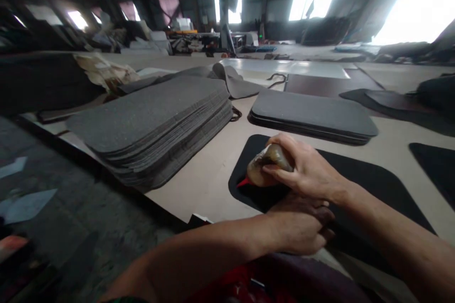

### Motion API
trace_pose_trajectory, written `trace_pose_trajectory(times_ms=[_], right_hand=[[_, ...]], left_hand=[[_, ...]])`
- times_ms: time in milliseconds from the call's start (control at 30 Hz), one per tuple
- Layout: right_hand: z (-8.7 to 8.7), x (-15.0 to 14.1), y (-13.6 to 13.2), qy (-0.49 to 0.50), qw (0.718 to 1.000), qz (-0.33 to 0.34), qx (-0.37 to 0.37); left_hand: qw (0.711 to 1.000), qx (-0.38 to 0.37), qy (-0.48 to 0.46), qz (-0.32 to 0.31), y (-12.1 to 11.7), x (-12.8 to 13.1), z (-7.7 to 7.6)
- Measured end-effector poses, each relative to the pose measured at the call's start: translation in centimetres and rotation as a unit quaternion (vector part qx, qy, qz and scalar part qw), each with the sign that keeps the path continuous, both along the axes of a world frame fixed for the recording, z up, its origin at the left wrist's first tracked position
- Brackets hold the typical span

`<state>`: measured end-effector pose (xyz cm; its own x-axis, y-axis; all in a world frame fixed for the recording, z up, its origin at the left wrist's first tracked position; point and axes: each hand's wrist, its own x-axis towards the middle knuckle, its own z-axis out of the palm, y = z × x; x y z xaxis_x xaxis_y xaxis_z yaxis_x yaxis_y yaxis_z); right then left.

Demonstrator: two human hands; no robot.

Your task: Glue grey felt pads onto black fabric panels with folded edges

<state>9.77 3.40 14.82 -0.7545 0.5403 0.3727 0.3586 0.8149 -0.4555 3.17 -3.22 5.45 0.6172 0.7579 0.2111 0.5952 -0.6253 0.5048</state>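
Observation:
A squeeze bottle (273, 163), brownish and smeared, with a red nozzle (243, 182), is gripped by my right hand (307, 165). It is tipped so that the nozzle points down at the left end of a black rounded mat (366, 175). Whether the nozzle touches the mat I cannot tell. My left hand (302, 225) lies under my right wrist, over the near side of the mat, its fingers curled closed. What is inside those fingers, if anything, is hidden.
A thick stack of grey mats (156, 109) stands to the left, near the table's edge. Behind the black mat lies a lower stack of grey pieces (313, 111). Another black piece (437, 165) is at the right. Papers (30, 206) lie on the floor.

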Motion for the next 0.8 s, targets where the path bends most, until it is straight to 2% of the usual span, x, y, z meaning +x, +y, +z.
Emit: trace_pose_trajectory(times_ms=[167, 367, 567, 700, 800], right_hand=[[0.4, -0.6, 0.8, -0.004, 1.000, -0.017, 0.000], [0.8, -0.5, 1.0, -0.008, 0.999, 0.029, -0.033], [1.0, -1.2, 1.5, -0.016, 0.999, 0.001, 0.028], [0.7, -1.7, 3.0, -0.018, 0.996, -0.035, 0.074], [0.5, -2.0, 4.3, -0.014, 0.995, -0.055, 0.083]], left_hand=[[0.998, 0.034, 0.036, 0.026, 0.0, 0.2, -0.1], [0.999, 0.031, 0.029, 0.025, 0.0, 0.2, -0.1], [0.997, 0.053, 0.037, 0.035, -0.1, 0.2, -0.3], [0.995, 0.088, 0.024, 0.048, -0.2, 0.2, -0.7], [0.994, 0.092, 0.028, 0.043, -0.2, 0.2, -0.7]])
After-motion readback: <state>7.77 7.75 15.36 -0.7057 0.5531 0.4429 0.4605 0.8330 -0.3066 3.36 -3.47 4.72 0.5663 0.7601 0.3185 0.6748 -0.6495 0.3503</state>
